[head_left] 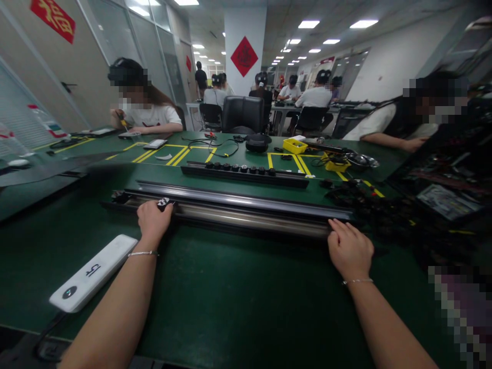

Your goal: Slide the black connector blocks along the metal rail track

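A long black channel [246, 219] with a shiny metal inside lies across the green table in front of me. At its left part, my left hand [154, 221] is closed on a small black block with silvery bits on top [164, 203]. The fingers of my right hand [351, 250] are closed on the channel's right end; its fingertips are at the edge. Another similar block [120, 196] sits at the channel's left end. Right behind lies a second long shiny strip [246, 198], parallel to it.
Farther back is a black strip with several blocks in a row [246, 174]. A white power bank [94, 274] with a cable lies left. Tangled black parts [357, 205] and an open case [449, 184] stand right. Yellow boxes [294, 146] and two people are across the table.
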